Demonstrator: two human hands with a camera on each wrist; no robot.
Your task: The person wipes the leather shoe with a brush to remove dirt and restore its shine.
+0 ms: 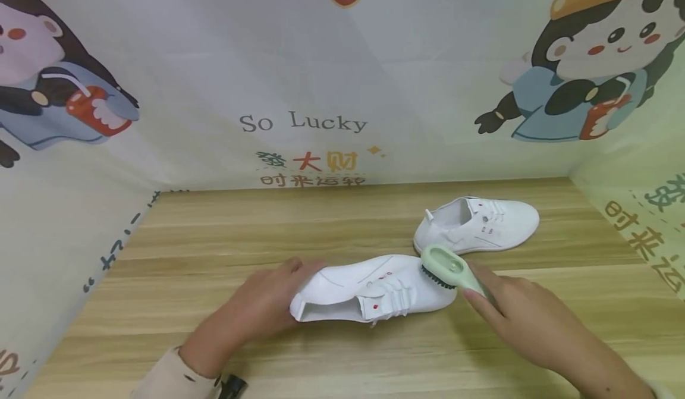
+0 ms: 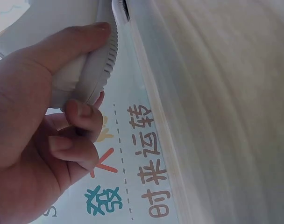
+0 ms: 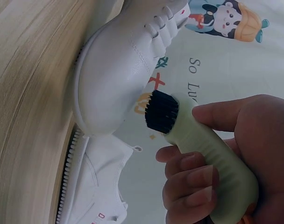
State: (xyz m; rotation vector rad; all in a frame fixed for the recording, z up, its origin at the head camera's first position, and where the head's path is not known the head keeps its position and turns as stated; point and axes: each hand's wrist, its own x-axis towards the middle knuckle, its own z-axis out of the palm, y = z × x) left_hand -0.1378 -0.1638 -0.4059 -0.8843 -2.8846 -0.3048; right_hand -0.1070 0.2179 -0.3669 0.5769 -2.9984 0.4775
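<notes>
A white lace-up shoe (image 1: 342, 280) lies tilted above the wooden table, its opening toward the near side. At its heel, my left hand (image 1: 273, 295) grips it; in the left wrist view the thumb lies along the heel and the fingers (image 2: 79, 135) curl below the ridged sole. My right hand (image 1: 527, 316) holds a pale green shoe brush (image 1: 446, 266) by its handle. Dark bristles (image 3: 161, 112) face the shoe's toe, and in the head view they overlap it. In the right wrist view a gap shows between bristles and toe.
A second white shoe (image 1: 481, 226) stands upright farther back on the right, just behind the brush head. The wooden table (image 1: 225, 226) meets a printed cloth backdrop (image 1: 299, 78) at the back and both sides. A small black object (image 1: 232, 386) lies by the left sleeve.
</notes>
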